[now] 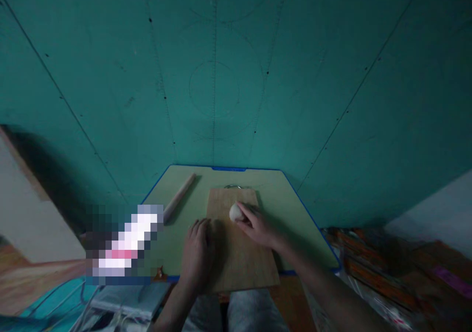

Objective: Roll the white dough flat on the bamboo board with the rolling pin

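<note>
My right hand [256,226] is closed around a small white ball of what looks like dough [236,212], with thumb and fingers at its right side. The ball is on or just above the upper part of a wooden cutting board [245,268]; whether it touches the wood I cannot tell. My left hand [198,246] rests at the board's left edge, fingers slightly bent and a little apart, with nothing visible in it. Beyond it, at the upper left of the pale tabletop [291,214], lies a wooden rolling pin [180,197].
A blurred-out bright patch [127,243] covers the table's left corner. The table's blue-edged far side stands against a green wall [228,86]. Bags and boxes [383,268] crowd the floor at right. A grey box-like thing [129,297] and cables sit at lower left.
</note>
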`<state>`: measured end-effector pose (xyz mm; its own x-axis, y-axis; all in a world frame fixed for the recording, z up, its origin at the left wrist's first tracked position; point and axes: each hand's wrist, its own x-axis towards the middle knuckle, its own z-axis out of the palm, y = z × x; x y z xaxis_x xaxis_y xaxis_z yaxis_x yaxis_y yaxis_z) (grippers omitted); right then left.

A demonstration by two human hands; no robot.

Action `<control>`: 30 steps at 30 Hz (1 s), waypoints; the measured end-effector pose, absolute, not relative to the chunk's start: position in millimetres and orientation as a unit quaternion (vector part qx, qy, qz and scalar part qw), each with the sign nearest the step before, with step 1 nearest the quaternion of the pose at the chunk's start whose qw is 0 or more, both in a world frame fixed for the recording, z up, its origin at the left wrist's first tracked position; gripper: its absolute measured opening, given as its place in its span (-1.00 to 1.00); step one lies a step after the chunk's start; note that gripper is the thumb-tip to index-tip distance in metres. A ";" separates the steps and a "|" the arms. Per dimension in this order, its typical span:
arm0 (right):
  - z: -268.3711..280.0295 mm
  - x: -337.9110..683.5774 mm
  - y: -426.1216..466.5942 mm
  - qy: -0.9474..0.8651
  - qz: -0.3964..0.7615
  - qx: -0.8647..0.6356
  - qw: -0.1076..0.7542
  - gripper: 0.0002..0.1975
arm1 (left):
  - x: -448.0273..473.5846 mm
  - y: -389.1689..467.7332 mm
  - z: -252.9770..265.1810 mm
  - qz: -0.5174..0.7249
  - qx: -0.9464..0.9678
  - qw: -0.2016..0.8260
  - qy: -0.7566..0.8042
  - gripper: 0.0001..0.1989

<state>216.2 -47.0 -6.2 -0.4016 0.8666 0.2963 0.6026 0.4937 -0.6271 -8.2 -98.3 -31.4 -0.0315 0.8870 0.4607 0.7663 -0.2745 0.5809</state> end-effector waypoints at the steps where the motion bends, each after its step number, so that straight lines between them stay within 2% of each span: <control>1: -6.8 219.2 -55.1 -0.803 0.240 -0.446 0.313 -0.38 | -8.1 -97.8 -30.3 0.393 0.708 0.073 0.583 -0.67; 4: -6.9 225.2 -66.6 -0.788 0.222 -0.474 0.325 -0.41 | -1.7 -94.2 -16.3 0.366 0.752 0.082 0.542 -0.64; 7: -11.8 227.2 -63.2 -0.785 0.133 -0.541 0.272 -0.48 | 21.3 -83.6 6.9 0.324 0.792 0.094 0.509 -0.56; 10: -18.8 225.8 -57.9 -0.802 0.087 -0.548 0.222 -0.51 | 59.9 -66.1 23.5 0.266 0.835 0.080 0.476 -0.53; 15: -13.9 223.3 -59.5 -0.828 0.099 -0.505 0.223 -0.47 | 109.5 -31.5 26.2 0.211 0.841 0.015 0.497 -0.55; 21: 1.3 219.3 -65.8 -0.761 0.117 -0.625 0.126 -0.38 | 78.1 0.3 16.8 0.198 0.837 0.026 0.508 -0.57; 27: 5.9 213.0 -68.3 -0.726 0.103 -0.671 0.113 -0.37 | 27.3 -54.3 -6.8 0.213 0.868 0.029 0.448 -0.50; 30: 4.4 212.5 -68.2 -0.706 0.097 -0.692 0.113 -0.37 | 32.3 -89.8 -7.2 0.246 0.872 0.005 0.422 -0.55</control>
<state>212.5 -68.2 4.4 -0.0162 0.9995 0.0256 0.9559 0.0230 -0.2927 32.3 -89.8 -7.2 0.5220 0.7397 0.4248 0.7344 -0.6430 0.2172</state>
